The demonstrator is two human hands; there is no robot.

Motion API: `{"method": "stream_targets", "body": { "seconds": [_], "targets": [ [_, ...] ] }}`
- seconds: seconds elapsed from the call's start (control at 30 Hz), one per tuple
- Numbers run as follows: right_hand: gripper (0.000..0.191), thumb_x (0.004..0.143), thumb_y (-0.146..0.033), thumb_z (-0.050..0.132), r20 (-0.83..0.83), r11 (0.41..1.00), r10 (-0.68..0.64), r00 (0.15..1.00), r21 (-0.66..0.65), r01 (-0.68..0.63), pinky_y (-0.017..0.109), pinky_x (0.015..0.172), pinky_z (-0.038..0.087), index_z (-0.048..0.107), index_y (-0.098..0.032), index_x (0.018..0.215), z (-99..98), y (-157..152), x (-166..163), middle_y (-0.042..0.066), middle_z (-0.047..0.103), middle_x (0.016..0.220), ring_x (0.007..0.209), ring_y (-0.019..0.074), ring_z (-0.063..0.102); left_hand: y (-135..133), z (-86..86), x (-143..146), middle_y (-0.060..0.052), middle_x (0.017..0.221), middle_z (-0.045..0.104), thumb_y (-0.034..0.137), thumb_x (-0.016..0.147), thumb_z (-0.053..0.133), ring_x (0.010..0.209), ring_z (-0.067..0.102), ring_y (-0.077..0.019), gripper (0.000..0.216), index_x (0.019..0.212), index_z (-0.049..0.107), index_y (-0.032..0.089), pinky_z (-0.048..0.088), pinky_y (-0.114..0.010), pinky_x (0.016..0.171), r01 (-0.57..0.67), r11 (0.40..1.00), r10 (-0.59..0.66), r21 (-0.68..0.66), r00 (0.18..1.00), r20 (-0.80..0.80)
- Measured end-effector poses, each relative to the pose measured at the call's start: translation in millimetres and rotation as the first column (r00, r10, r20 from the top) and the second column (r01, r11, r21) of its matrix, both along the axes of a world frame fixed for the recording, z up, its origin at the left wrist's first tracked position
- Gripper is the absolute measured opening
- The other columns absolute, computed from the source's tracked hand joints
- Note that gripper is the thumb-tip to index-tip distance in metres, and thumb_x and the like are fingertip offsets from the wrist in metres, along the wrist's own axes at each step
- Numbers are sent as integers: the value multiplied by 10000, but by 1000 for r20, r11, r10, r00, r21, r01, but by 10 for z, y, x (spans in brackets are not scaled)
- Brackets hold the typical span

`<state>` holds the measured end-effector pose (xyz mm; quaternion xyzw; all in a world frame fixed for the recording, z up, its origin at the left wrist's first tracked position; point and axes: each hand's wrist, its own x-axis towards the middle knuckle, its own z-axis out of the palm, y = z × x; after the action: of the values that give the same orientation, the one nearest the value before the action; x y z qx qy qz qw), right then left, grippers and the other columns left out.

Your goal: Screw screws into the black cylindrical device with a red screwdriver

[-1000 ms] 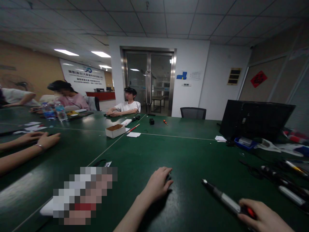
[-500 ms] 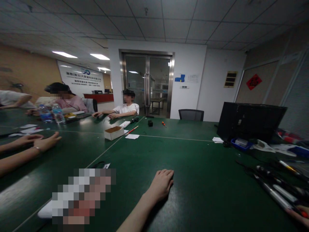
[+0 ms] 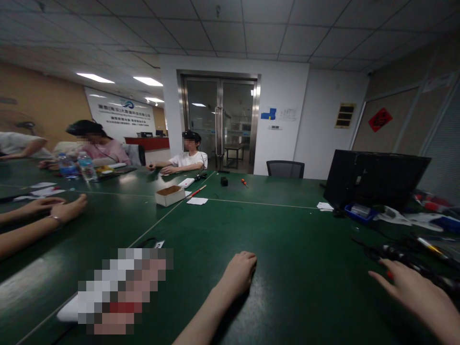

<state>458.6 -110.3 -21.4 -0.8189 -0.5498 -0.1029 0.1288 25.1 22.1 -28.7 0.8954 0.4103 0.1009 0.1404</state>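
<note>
My left hand (image 3: 239,274) rests palm down on the green table (image 3: 287,239), near its front edge. Its fingers are curled under, and whatever lies beneath them is hidden. My right hand (image 3: 413,291) hovers low at the right with fingers stretched out and apart, holding nothing. It sits just in front of a row of dark pen-like tools (image 3: 413,261) lying on the table. A small red spot shows on a tool beside its fingers.
Another person's two hands (image 3: 59,209) lie on the table at the left. Further back are a small cardboard box (image 3: 170,195), a paper slip (image 3: 198,201) and water bottles (image 3: 86,166). A black monitor (image 3: 377,179) and blue tray (image 3: 359,212) stand at the right. Two people sit at the far side.
My right hand held a grey pen-like tool with a red part, carried it right to the tool row, and now shows open without it. My left hand has hardly moved.
</note>
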Motion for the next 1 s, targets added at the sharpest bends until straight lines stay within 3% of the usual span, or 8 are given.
{"method": "stream_targets", "body": {
  "seconds": [0.1,0.27,0.37,0.5,0.63,0.77,0.9,1.0],
  "targets": [
    [554,902,-504,458,-78,988,96,992,-113,-104,485,817,605,700,-141,1243,237,176,-651,202,707,1269,1038,356,727,14,-8,-58,-132,1278,687,-2,900,453,1188,614,-259,407,1141,740,158,459,-350,1040,12,1000,-12,-3,998,68],
    [387,932,-383,551,-224,906,364,904,-141,-399,432,843,585,693,-202,1242,530,448,-1535,135,729,1222,1040,303,723,57,13,-130,-135,1104,689,-48,875,429,1052,630,-249,393,1020,739,146,484,-321,915,-76,997,76,-10,996,54],
    [273,930,-303,607,-199,841,498,844,-125,-526,406,839,563,710,-205,1163,585,614,-1901,118,749,1138,1031,296,722,95,16,-144,-120,1041,678,-15,914,433,997,624,-238,336,970,717,156,471,-309,880,-111,994,112,-19,991,71],
    [176,909,-212,663,-112,811,552,826,-159,-563,364,795,540,719,-191,1074,504,778,-2298,119,756,1063,1002,306,729,114,-5,-146,-121,1022,672,7,916,446,1001,622,-252,281,957,680,157,466,-324,881,-134,991,136,-27,989,61],
    [187,951,-164,579,-85,788,586,806,-173,-592,317,732,521,707,-192,1085,303,781,-2601,110,748,1068,905,271,749,68,-25,-125,-101,1033,675,17,895,466,988,623,-236,257,1016,629,175,463,-311,875,-109,993,114,-50,988,103],
    [260,951,-142,553,-30,710,696,717,-118,-694,260,658,489,677,-226,1163,133,713,-2729,80,740,1103,823,217,753,2,-6,-84,-39,916,643,81,895,493,861,596,-183,129,934,550,189,455,-261,790,-5,977,95,-215,907,411],
    [226,945,-131,563,-44,686,726,686,-1,-727,239,633,471,694,-236,1096,45,714,-2691,56,757,1048,809,202,753,-14,12,-68,22,807,566,122,833,545,775,545,-141,102,893,511,197,428,-228,719,161,900,147,-404,763,630],
    [175,958,-163,584,-103,671,741,663,109,-733,241,663,483,714,-236,1050,-8,756,-2625,47,772,1015,832,198,754,11,0,-69,43,754,549,215,768,686,718,533,-128,221,883,498,200,414,-227,670,283,812,223,-510,656,721]
  ]
}}
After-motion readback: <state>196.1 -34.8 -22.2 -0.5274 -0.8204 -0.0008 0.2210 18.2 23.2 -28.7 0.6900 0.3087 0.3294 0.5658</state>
